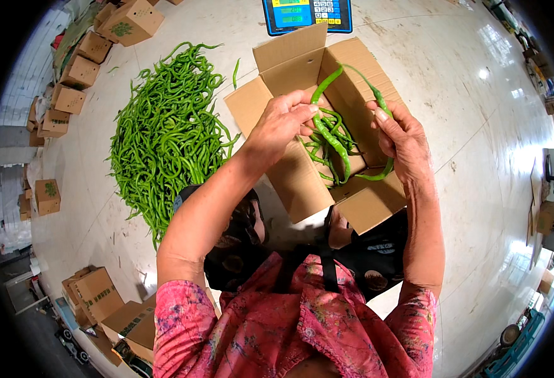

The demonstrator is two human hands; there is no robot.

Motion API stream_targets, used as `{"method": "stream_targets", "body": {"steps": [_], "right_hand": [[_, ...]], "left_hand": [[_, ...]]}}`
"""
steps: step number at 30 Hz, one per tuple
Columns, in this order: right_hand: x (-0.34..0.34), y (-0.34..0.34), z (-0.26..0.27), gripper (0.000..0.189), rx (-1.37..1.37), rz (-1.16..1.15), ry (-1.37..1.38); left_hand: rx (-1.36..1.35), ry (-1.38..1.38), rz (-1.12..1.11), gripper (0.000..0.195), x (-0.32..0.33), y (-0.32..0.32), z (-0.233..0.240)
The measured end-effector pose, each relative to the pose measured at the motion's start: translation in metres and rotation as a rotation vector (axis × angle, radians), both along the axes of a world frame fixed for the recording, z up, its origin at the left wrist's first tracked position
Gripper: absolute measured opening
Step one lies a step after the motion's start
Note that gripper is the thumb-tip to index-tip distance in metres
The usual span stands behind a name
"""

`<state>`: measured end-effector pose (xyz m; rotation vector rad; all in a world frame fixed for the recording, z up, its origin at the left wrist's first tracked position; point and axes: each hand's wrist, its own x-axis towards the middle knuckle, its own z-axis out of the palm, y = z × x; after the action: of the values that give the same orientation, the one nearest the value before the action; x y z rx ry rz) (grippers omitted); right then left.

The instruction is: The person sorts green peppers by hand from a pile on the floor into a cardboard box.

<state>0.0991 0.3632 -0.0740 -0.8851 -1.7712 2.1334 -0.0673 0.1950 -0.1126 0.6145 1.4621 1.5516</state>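
An open cardboard box (300,184) stands on the floor before me, its flaps spread outward. Several long green chili peppers (337,124) lie inside it. Over the box, my left hand (289,118) pinches a curved green chili pepper (326,87) between thumb and fingers. My right hand (399,134), above the box's right side, grips another long green chili pepper (380,98), whose thin end arches toward the first one; its lower end shows below the hand. To the left of the box, a large heap of green chili peppers (173,137) lies on the floor.
A digital scale (307,16) with a keypad stands beyond the box. One loose chili pepper (236,73) lies between heap and box. Closed cardboard boxes (81,71) line the far left, and more cardboard boxes (97,293) stand at the lower left. A teal crate (518,347) is at the lower right.
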Motion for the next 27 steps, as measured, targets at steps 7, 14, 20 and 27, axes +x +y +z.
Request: {"method": "stream_targets", "body": {"steps": [7,14,20,27], "right_hand": [[0.008,0.011,-0.003,0.035,-0.399,0.155,0.31],[0.009,0.028,-0.009,0.038,-0.473,0.011,0.32],[0.012,0.036,-0.014,0.033,-0.378,-0.091,0.225],[0.009,0.03,-0.01,0.028,-0.348,-0.099,0.179]], "left_hand": [[-0.036,-0.118,0.014,0.027,-0.002,0.006,-0.012],[-0.072,-0.077,0.0,0.024,-0.003,0.007,-0.018],[-0.136,-0.027,0.059,0.021,-0.004,0.014,-0.029],[-0.179,0.043,-0.001,0.027,-0.002,0.016,-0.055]]}}
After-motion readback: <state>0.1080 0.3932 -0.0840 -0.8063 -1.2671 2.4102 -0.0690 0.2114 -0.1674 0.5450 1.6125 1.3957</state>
